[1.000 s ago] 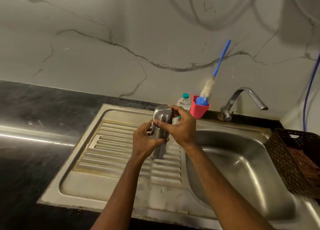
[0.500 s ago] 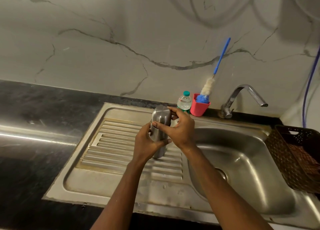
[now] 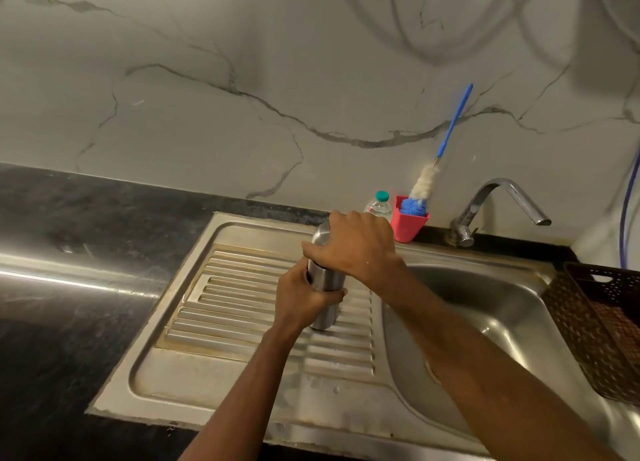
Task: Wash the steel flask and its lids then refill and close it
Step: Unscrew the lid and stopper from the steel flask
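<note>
I have my left hand (image 3: 301,301) wrapped round the steel flask (image 3: 325,281), upright over the drainboard (image 3: 242,287), my right hand (image 3: 360,245) curled down over its cap (image 3: 320,236).

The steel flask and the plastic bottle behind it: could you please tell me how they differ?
The steel flask is opaque metal; the plastic bottle is clear with a green cap. The left hand and right hand grip the flask; the bottle stands unheld. Both stand upright.
</note>
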